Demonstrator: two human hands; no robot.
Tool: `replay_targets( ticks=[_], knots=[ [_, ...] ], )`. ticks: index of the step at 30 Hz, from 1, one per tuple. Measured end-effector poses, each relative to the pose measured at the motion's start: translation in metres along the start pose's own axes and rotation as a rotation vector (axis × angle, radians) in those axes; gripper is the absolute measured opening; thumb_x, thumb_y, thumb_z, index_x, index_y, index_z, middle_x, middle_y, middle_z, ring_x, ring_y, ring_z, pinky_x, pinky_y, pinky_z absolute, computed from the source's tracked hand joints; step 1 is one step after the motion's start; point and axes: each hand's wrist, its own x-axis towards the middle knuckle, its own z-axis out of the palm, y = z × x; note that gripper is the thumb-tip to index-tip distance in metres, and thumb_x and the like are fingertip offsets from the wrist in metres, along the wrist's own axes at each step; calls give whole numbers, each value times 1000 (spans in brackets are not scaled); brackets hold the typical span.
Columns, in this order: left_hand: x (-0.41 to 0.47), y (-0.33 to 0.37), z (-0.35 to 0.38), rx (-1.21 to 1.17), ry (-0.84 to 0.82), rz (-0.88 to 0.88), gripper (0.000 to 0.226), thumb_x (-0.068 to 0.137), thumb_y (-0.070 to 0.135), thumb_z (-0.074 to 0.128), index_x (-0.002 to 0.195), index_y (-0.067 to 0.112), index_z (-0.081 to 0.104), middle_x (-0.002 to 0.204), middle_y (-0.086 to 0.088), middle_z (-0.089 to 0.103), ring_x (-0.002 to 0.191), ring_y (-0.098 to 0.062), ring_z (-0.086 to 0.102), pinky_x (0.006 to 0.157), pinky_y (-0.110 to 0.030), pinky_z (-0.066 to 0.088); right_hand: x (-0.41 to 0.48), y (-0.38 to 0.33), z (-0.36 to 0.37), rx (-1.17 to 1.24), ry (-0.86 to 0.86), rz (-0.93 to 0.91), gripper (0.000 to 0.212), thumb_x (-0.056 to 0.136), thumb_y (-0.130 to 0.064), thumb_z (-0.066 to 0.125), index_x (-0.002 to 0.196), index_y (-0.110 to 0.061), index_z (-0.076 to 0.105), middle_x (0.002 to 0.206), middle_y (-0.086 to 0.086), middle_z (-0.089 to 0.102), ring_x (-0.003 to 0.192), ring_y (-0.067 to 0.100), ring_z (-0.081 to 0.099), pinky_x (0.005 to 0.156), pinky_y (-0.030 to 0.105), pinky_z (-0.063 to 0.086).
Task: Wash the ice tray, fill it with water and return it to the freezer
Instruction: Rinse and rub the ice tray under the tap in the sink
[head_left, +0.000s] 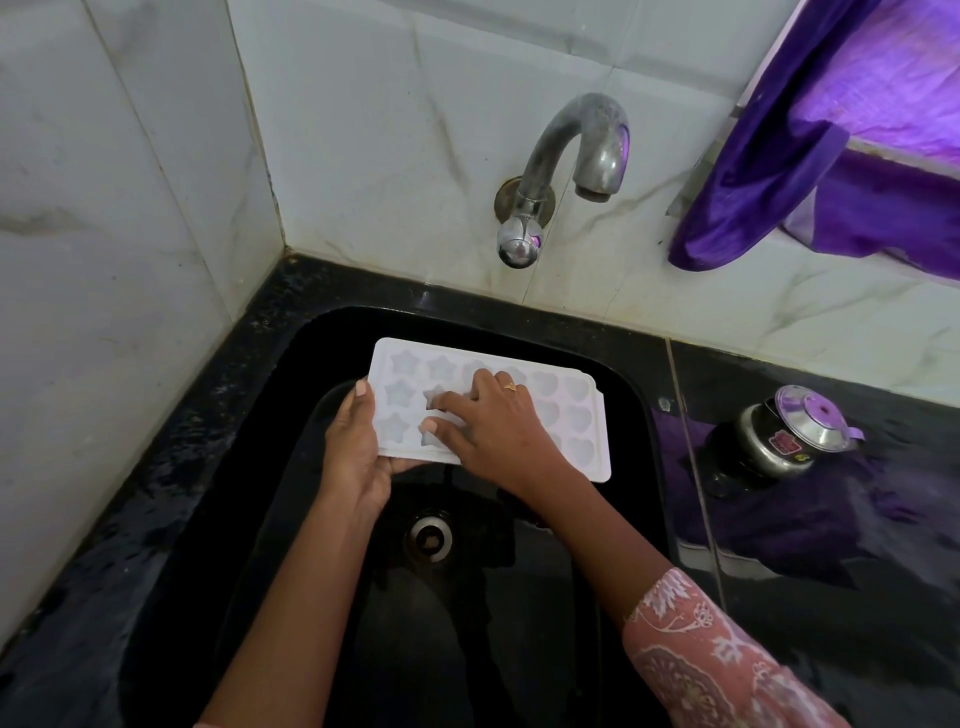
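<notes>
A white ice tray (582, 415) with star and heart shaped cells hangs level over the black sink (613, 384). My left hand (356, 452) grips its left short edge, thumb on the rim. My right hand (493, 423) lies flat on top of the tray, fingers spread and pressed into the star cells at the left. A gold ring sits on one finger. No water runs from the steel tap (576, 161), which juts from the tiled wall above the tray.
The drain (430, 538) lies in the sink floor below my hands. A black counter (831, 545) to the right carries a small steel-lidded container (784, 434). Purple cloth (810, 171) hangs at the upper right. White tiled walls close the left and back.
</notes>
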Motion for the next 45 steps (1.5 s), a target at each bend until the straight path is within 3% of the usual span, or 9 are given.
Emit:
replay_targets(
  ticks=[8, 12, 18, 23, 27, 33, 37, 45],
  knots=[
    [0, -1, 0, -14, 7, 9, 34, 97, 40, 38, 119, 20, 56, 105, -7, 68, 93, -27, 67, 65, -46, 57, 1, -6, 2, 8, 31, 25, 41, 95, -47, 37, 127, -25, 50, 113, 8, 47, 107, 23, 41, 91, 34, 30],
    [1, 1, 0, 9, 17, 23, 32, 98, 39, 38, 117, 21, 56, 99, -5, 68, 87, -24, 66, 58, -43, 58, 3, -10, 2, 18, 9, 19, 42, 95, -46, 37, 126, -22, 51, 112, 9, 48, 108, 24, 42, 92, 35, 30],
    [3, -1, -2, -2, 17, 21, 35, 97, 40, 39, 119, 18, 57, 105, -7, 68, 90, -24, 66, 59, -40, 58, 10, -20, -12, 38, 82, -26, 36, 97, -39, 37, 123, -20, 52, 109, 10, 48, 106, 25, 42, 91, 36, 30],
    [3, -2, -2, -19, 19, -3, 36, 98, 38, 39, 120, 18, 56, 105, -9, 67, 93, -26, 66, 62, -44, 58, 17, -29, -5, -90, -26, -106, 36, 99, -28, 34, 131, -18, 48, 112, 14, 47, 105, 28, 42, 88, 36, 31],
    [4, -2, -3, -39, 25, -5, 28, 98, 38, 39, 108, 22, 59, 97, -6, 67, 84, -22, 66, 54, -40, 58, 21, -32, 2, -93, -38, -99, 37, 99, -29, 34, 131, -19, 49, 111, 14, 46, 104, 29, 41, 86, 36, 30],
    [7, -4, -7, -28, 32, 2, 33, 97, 39, 39, 117, 19, 57, 99, -7, 67, 82, -22, 66, 50, -36, 57, 23, -32, 2, -63, -37, -117, 36, 97, -28, 37, 130, -24, 50, 109, 14, 48, 103, 29, 42, 86, 37, 31],
    [6, -5, -5, -26, 26, 12, 37, 97, 39, 39, 121, 18, 57, 105, -10, 67, 87, -26, 67, 61, -42, 58, 25, -33, -1, -138, -15, -120, 36, 97, -23, 33, 128, -20, 52, 112, 13, 47, 104, 28, 42, 87, 35, 30],
    [6, -1, -7, -18, 52, 5, 38, 97, 39, 40, 126, 19, 54, 108, -9, 66, 90, -25, 66, 59, -40, 58, 27, -39, 2, -73, -40, -115, 38, 97, -19, 34, 132, -22, 49, 116, 15, 48, 108, 30, 41, 89, 37, 31]
  ],
)
